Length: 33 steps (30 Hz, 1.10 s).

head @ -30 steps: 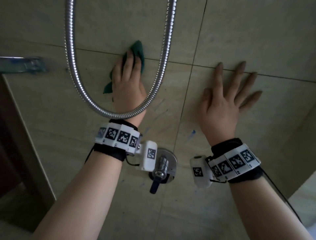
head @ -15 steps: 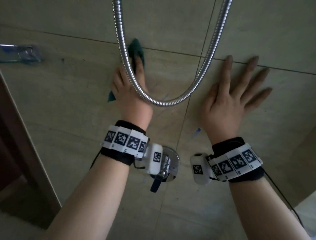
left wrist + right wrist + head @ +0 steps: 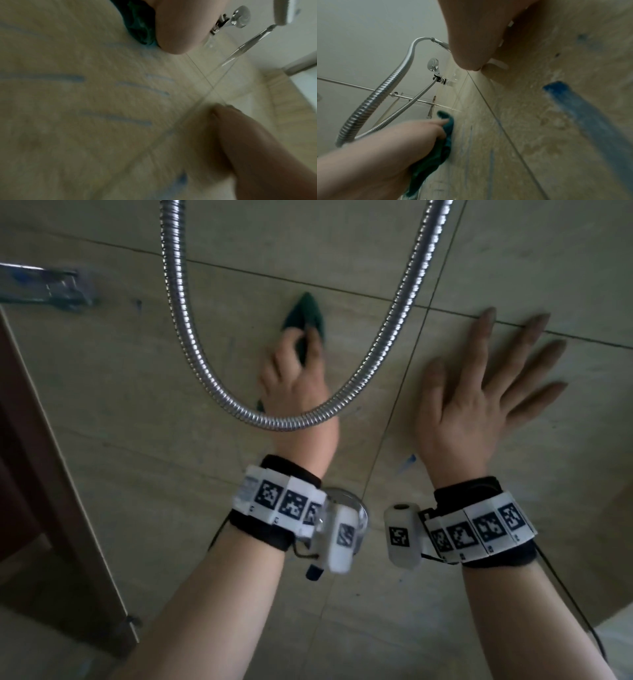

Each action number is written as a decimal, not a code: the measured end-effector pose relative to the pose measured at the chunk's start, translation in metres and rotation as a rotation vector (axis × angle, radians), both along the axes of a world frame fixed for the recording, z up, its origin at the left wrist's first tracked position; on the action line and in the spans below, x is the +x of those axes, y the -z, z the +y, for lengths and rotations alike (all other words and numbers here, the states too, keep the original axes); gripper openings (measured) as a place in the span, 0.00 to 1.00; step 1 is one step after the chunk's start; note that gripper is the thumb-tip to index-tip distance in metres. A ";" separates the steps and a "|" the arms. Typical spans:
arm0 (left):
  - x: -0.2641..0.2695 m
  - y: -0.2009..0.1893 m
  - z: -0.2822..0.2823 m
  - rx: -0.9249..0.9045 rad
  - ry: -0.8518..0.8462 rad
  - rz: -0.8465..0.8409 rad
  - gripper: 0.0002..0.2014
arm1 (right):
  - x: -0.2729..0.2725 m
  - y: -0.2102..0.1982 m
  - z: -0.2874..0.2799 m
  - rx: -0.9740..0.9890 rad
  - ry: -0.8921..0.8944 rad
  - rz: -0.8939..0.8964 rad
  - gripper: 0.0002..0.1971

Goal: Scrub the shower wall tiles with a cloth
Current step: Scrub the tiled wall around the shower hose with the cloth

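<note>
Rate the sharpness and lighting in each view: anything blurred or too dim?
Head: dim, left hand and green cloth smeared by motion, right hand sharper. Left wrist: heavy motion blur across the tiles. Right wrist: fairly clear, shower hose crisp, edges stretched.

A home bathroom shower — beige wall tiles (image 3: 137, 422), metal shower hose (image 3: 191, 344), handheld shower head (image 3: 433, 64).
</note>
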<state>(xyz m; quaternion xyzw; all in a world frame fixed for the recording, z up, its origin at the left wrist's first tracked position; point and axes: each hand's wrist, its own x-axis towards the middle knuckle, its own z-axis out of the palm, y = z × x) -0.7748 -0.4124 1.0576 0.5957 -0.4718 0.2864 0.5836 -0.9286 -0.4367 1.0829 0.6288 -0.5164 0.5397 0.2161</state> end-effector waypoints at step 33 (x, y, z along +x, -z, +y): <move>-0.035 0.052 0.011 0.070 0.246 -0.332 0.25 | 0.005 0.005 0.001 -0.004 0.073 -0.002 0.31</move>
